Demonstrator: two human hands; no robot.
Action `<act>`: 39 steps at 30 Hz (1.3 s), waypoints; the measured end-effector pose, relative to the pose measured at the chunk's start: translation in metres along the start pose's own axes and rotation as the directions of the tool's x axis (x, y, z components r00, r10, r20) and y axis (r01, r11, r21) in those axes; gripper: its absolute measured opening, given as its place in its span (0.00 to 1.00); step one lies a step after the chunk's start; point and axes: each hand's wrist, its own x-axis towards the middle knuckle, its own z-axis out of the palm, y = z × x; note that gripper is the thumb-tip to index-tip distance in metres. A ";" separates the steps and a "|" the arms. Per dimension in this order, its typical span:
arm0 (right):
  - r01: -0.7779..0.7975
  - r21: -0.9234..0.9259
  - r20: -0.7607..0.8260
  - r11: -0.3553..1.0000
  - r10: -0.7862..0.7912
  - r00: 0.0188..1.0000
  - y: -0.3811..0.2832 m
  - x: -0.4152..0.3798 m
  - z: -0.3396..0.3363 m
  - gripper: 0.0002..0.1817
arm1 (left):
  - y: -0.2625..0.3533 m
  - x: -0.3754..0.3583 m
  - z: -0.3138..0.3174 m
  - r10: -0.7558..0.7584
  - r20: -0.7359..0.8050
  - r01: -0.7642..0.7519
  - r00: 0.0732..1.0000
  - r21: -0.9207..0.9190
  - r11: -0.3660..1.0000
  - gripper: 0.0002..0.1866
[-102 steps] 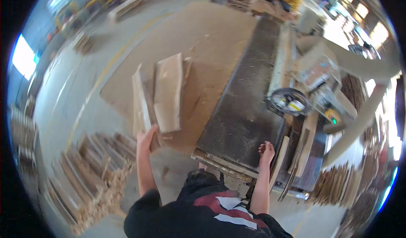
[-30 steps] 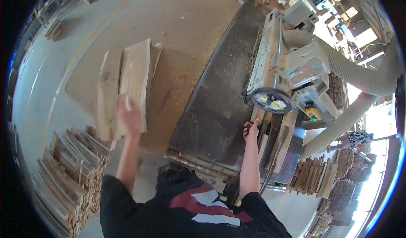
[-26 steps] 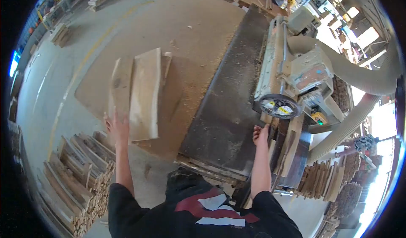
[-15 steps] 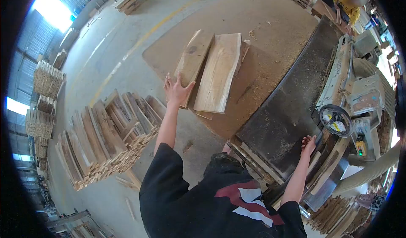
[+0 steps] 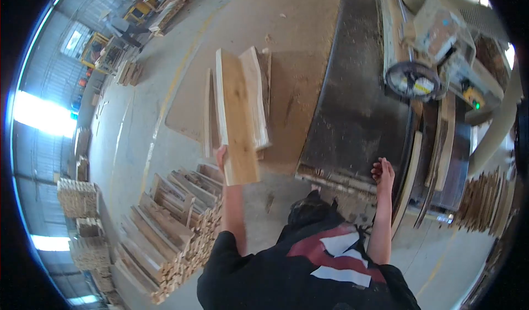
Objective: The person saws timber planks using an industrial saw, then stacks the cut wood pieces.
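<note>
My left hand (image 5: 221, 157) grips the near left edge of a wooden board (image 5: 238, 112), which is raised and tilted; the board hides most of the fingers. Behind and beside it, another board (image 5: 254, 84) with an uneven edge lies on the brown table (image 5: 297, 106), and a narrow piece (image 5: 208, 114) shows to the left. My right hand (image 5: 383, 173) is over the near end of the dark machine bed (image 5: 352, 117), its fingers curled; whether they hold anything is too small to tell.
A machine with a black handwheel (image 5: 413, 81) stands at the right. Long strips (image 5: 408, 183) lie beside the bed. Stacked boards (image 5: 160, 227) are on the floor at the left. A person (image 5: 124, 29) stands in the far left background.
The left board has been taken hold of by my left hand, lifted and tilted. The view has turned to the right, and the handwheel now appears higher in the picture.
</note>
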 end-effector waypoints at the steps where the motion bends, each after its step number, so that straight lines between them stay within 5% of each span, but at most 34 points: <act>1: -0.033 0.012 -0.022 0.999 0.033 0.999 0.006 -0.021 0.004 0.19 | -0.027 -0.014 0.017 0.001 0.073 0.009 0.997 -0.148 0.989 0.45; 3: 0.018 -0.119 0.096 0.993 -0.007 0.995 0.013 -0.062 0.012 0.19 | -0.059 -0.049 0.102 -0.092 0.201 0.133 0.975 -0.201 0.971 0.43; 8: 0.029 -0.115 0.427 0.993 0.023 0.904 0.014 -0.147 0.015 0.26 | -0.178 -0.073 0.103 -0.299 0.201 0.323 0.933 -0.103 0.941 0.45; 10: -0.010 -0.027 0.432 1.000 0.021 0.901 0.015 -0.167 0.012 0.28 | -0.227 -0.069 0.058 -0.243 -0.050 0.243 0.969 0.383 0.891 0.41; 12: 0.005 -0.092 0.575 0.996 0.049 0.816 0.035 -0.179 0.007 0.34 | -0.248 -0.067 0.076 -0.383 0.043 0.280 0.923 0.606 0.744 0.36; 14: 0.036 -0.328 0.591 0.944 0.175 0.788 0.032 -0.179 -0.006 0.40 | -0.257 -0.099 0.151 -0.122 0.211 -0.177 0.970 0.954 0.241 0.36; 15: 0.266 -0.493 0.494 0.828 0.015 0.869 0.041 -0.177 -0.014 0.37 | -0.268 -0.102 0.150 -0.151 0.224 -0.183 0.963 0.953 0.243 0.36; 16: 0.259 -0.490 0.473 0.832 0.005 0.881 0.054 -0.172 -0.025 0.37 | -0.275 -0.099 0.146 -0.129 0.332 -0.320 0.934 0.941 0.109 0.38; 17: 0.021 -0.292 0.421 0.956 0.109 0.901 0.070 -0.166 -0.033 0.36 | -0.282 -0.096 0.142 -0.118 0.440 -0.446 0.890 0.894 -0.032 0.41; 18: -0.213 -0.059 0.401 0.975 0.218 0.890 0.080 -0.164 -0.039 0.36 | -0.292 -0.097 0.142 -0.131 0.453 -0.460 0.882 0.887 -0.030 0.41; 23: -0.374 0.171 0.378 0.912 0.290 0.879 0.133 -0.155 -0.081 0.27 | -0.331 -0.116 0.147 -0.334 0.553 -0.638 0.764 0.725 -0.260 0.60; 25: -0.351 0.332 0.192 0.875 0.302 0.934 0.138 -0.164 -0.090 0.19 | -0.345 -0.128 0.158 -0.361 0.558 -0.659 0.748 0.691 -0.298 0.65; 30: -0.328 0.320 0.119 0.889 0.305 0.945 0.128 -0.164 -0.093 0.21 | -0.376 -0.127 0.185 -0.406 0.480 -0.613 0.778 0.720 -0.324 0.73; 35: -0.191 0.092 0.023 0.977 0.190 0.982 0.106 -0.153 -0.088 0.25 | -0.377 -0.107 0.203 -0.488 0.389 -0.589 0.781 0.720 -0.368 0.76; 39: -0.239 0.105 0.141 0.965 0.223 0.965 0.090 -0.136 -0.089 0.27 | -0.381 -0.085 0.215 -0.491 0.379 -0.582 0.784 0.725 -0.369 0.76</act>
